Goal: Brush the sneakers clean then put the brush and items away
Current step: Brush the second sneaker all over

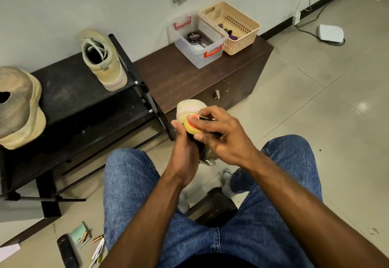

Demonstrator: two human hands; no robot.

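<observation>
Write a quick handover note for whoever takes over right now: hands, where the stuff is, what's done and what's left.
Left hand grips the sneaker being cleaned, toe pointing away, above the knees.
Right hand holds the brush against that sneaker.
Second sneaker stands on the black rack by the wall.
Clear box, open, with a polish tin inside, sits on the brown cabinet beside the beige basket.
Done: cannot tell from this view whether the rack sneaker was brushed.
Left: finish brushing, set the sneaker down, put the brush and items away, likely in the box or basket.
</observation>
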